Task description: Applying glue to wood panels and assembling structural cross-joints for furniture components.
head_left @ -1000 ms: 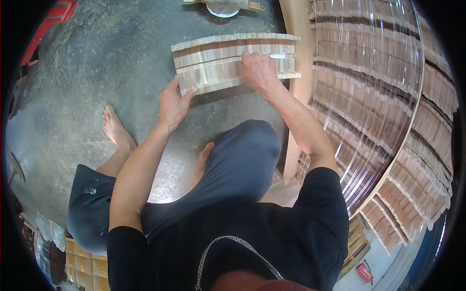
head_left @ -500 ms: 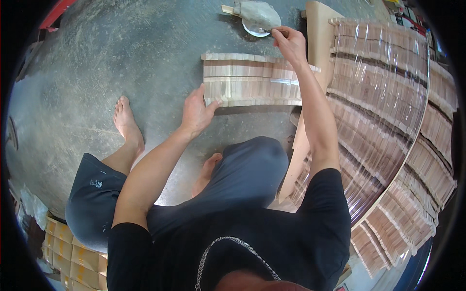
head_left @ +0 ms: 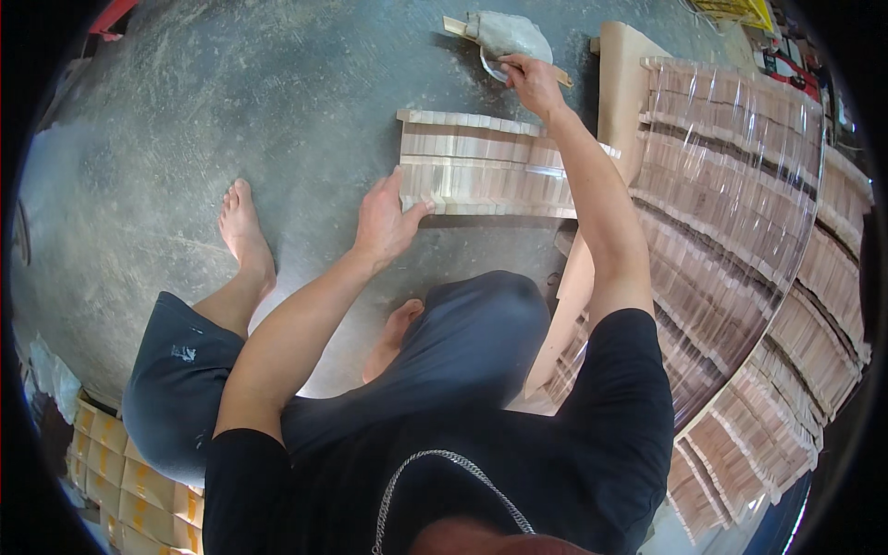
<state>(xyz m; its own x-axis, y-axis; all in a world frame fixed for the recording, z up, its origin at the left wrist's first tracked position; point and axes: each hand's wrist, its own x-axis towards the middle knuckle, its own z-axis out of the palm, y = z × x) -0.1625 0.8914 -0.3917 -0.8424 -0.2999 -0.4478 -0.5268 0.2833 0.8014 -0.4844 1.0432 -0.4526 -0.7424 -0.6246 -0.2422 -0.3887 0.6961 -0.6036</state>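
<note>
My left hand (head_left: pixel 387 222) holds the left end of a row of pale wooden slats (head_left: pixel 490 176), its thumb along the near edge and its fingers at the end. The row lies on the floor, with its right end partly behind my right forearm. Farther off, my right hand (head_left: pixel 535 85) is closed on a small tool with a pale wooden handle (head_left: pixel 562 78), whose working end I cannot make out. That hand is over the rim of a white dish (head_left: pixel 491 67). A grey, crusted cloth or bag (head_left: pixel 513 37) covers most of the dish, and a flat wooden stick (head_left: pixel 454 27) juts out at its left.
At the right, rows of wooden slats (head_left: pixel 712 213) lie under shiny clear plastic, beside a brown board (head_left: pixel 622 83). More slat stacks (head_left: pixel 786 379) stand beyond. Taped cardboard boxes (head_left: pixel 148 490) are at lower left. My bare foot (head_left: pixel 242 222) rests on the grey floor (head_left: pixel 277 102).
My right hand has shifted left over the dish's rim, and the wooden handle now shows to its right. The left hand keeps its place on the slats. The whole view has shifted slightly.
</note>
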